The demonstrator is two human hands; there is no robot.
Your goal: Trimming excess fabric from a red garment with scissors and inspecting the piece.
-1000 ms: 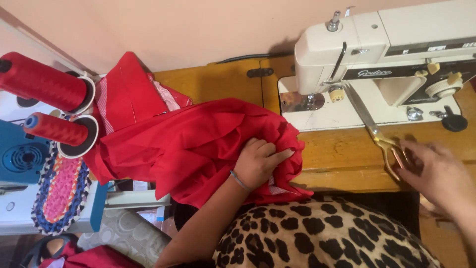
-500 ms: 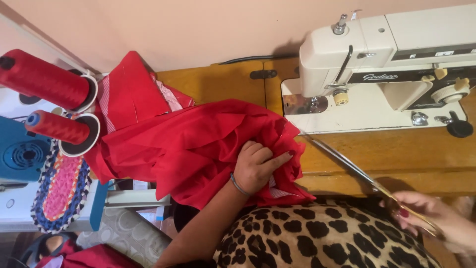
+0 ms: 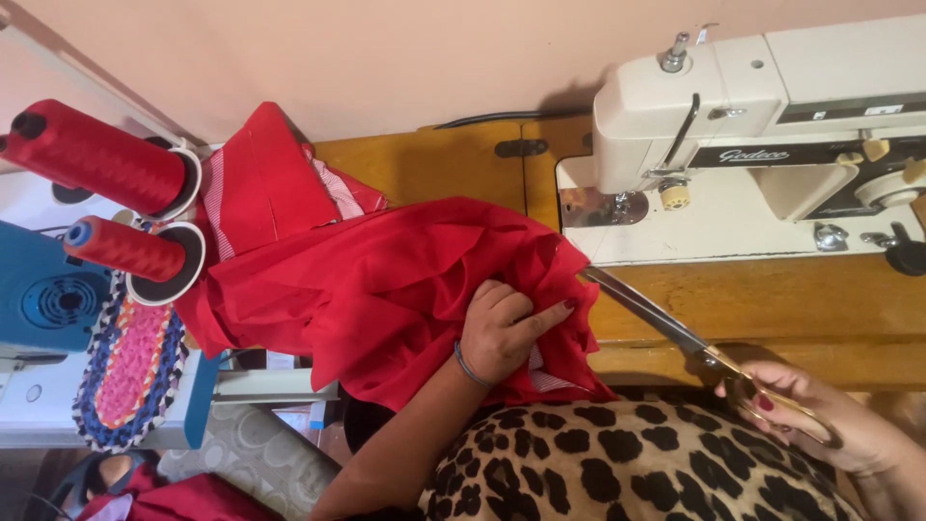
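Gripping bunched red fabric, the left hand sits just left of the scissors grasped by the right hand; bare wooden table lies beyond.

A: What sits on the wooden table?
B: White sewing machine, at the right rear. Black cable runs along the wall behind it.
A: Left side?
B: Two red thread cones, lying tilted on white bases. Blue device just below them, braided multicolour mat beside it.
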